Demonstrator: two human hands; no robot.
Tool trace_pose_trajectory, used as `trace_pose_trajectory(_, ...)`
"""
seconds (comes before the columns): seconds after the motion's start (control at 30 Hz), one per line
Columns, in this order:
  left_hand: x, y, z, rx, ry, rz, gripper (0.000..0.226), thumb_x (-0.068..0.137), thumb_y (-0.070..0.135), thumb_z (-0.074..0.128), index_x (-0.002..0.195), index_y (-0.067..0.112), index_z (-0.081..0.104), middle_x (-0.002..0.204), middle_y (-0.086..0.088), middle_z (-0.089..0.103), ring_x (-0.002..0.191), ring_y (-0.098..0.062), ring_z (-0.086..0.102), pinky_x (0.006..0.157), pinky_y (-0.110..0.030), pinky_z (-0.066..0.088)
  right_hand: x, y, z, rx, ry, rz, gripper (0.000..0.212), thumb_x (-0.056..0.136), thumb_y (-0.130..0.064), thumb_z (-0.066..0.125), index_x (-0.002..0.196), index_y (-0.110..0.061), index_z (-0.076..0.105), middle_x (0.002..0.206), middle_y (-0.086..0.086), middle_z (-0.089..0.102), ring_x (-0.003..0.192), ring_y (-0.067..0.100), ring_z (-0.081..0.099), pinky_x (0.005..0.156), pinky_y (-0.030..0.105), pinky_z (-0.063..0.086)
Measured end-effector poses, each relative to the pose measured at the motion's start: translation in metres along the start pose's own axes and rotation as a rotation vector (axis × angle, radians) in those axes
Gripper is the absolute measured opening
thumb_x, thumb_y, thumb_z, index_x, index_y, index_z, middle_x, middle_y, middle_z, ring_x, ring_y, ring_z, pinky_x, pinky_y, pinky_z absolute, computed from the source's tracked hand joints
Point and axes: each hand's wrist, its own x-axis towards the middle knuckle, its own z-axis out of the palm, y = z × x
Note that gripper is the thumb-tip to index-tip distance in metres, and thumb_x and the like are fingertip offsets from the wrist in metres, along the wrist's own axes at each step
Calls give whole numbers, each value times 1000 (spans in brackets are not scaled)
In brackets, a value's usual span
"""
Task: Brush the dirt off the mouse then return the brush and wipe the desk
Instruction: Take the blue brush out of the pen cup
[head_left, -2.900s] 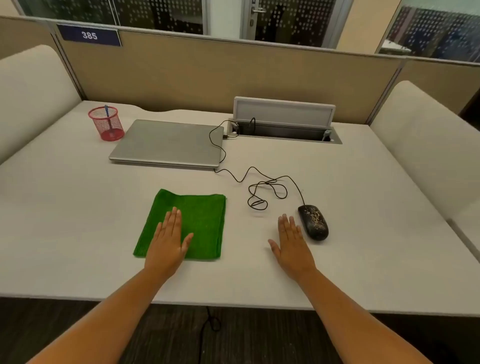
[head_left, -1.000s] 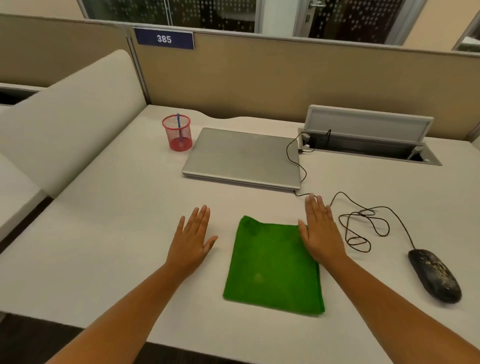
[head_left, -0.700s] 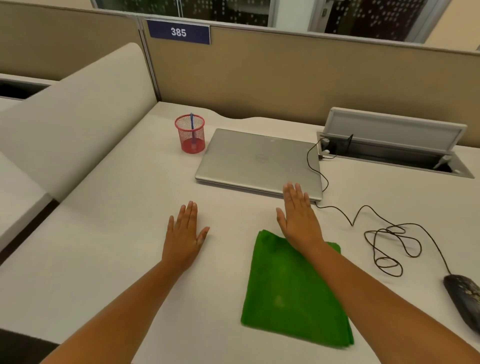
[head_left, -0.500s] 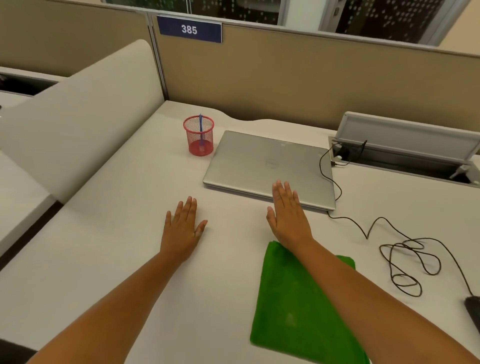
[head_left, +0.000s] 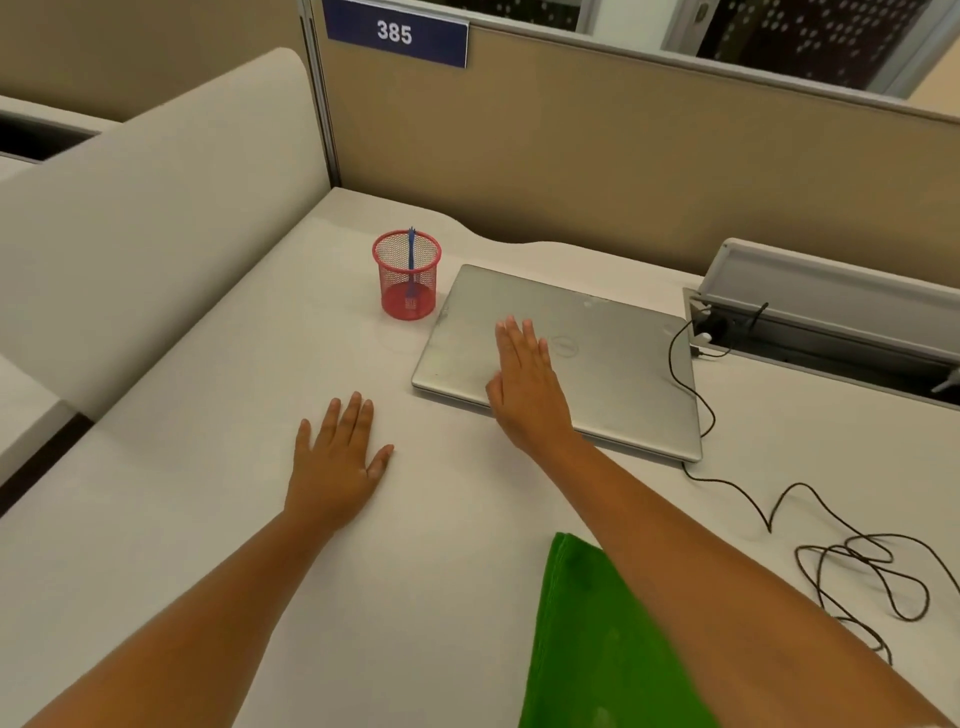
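Observation:
A blue brush (head_left: 411, 260) stands upright in a red mesh cup (head_left: 407, 274) at the back left of the white desk (head_left: 208, 519). My right hand (head_left: 524, 387) is open, flat, reaching over the front left part of the shut laptop, to the right of the cup and apart from it. My left hand (head_left: 335, 457) lies open, palm down on the desk. A green cloth (head_left: 597, 649) lies at the lower right, partly under my right forearm. The mouse is out of view; its black cable (head_left: 857, 566) loops on the right.
A silver laptop (head_left: 613, 358) lies shut right of the cup. A cable box with a raised lid (head_left: 831, 306) is sunk into the desk at the back right. Beige partitions (head_left: 571, 156) close off the back and left.
My view has swung left, so the mouse has left the frame. My right hand has moved from beside the mouse, across the cloth, up onto the laptop toward the cup. The left hand stays flat.

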Motion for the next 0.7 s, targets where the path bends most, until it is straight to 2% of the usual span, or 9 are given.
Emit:
trace_pose_trajectory(0.13, -1, 0, 1, -25, 38, -3, 78, 79, 61, -1, 146, 20, 7, 154, 4, 5, 141, -15, -1, 112, -42, -2, 38, -12, 0, 73, 39, 47, 55, 98, -20, 33, 149, -15, 13, 159, 5, 3, 147, 21, -4, 116, 30, -6)
trace_pose_trajectory(0.3, -2, 1, 0, -57, 64, -21, 73, 82, 59, 4, 146, 24, 12, 154, 5, 9, 141, -14, 2, 112, -40, 0, 80, -24, 5, 368, 200, 217, 45, 98, -23, 39, 142, -16, 33, 157, 5, 18, 146, 23, 10, 118, 35, 7)
trace_pose_trajectory(0.47, -2, 1, 0, -76, 75, -25, 70, 84, 56, 8, 146, 23, 15, 153, 4, 13, 141, -14, 5, 113, -40, 1, 112, -31, 12, 434, 232, 291, 40, 93, -33, 50, 131, -19, 49, 152, 5, 30, 139, 23, 28, 113, 37, 27)
trace_pose_trajectory(0.57, -2, 0, -1, -75, 79, -29, 69, 85, 56, 8, 145, 24, 15, 153, 4, 13, 141, -13, 4, 112, -39, 0, 127, -39, 13, 516, 285, 344, 34, 91, -33, 55, 122, -19, 58, 147, 5, 39, 134, 21, 38, 109, 34, 33)
trace_pose_trajectory(0.7, -2, 0, 1, -71, 84, -31, 67, 86, 55, 10, 145, 24, 16, 153, 4, 14, 141, -13, 5, 112, -40, 3, 146, -53, 18, 522, 335, 359, 32, 88, -37, 59, 113, -18, 65, 143, 4, 45, 131, 19, 41, 102, 30, 39)
